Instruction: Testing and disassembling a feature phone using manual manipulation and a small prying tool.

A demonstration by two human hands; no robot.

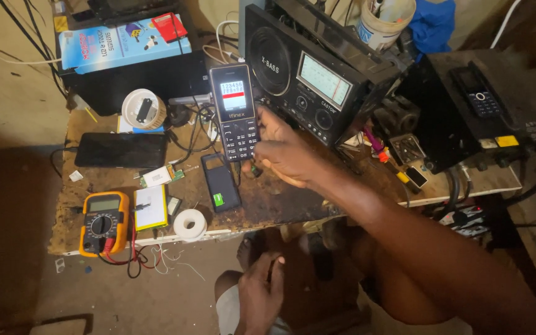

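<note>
The right hand (283, 152) reaches over the tabletop (280, 201), fingers clamped on an upright keypad phone (235, 111). The left hand (262, 294) rests curled on the lap. A white cup (384, 22) at the far edge holds pens.

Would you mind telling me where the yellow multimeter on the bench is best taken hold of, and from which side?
Grip the yellow multimeter across its two long sides, coming from above. It lies flat, face up, near the bench edge; its leads trail off the lower end, so avoid that end.
</note>
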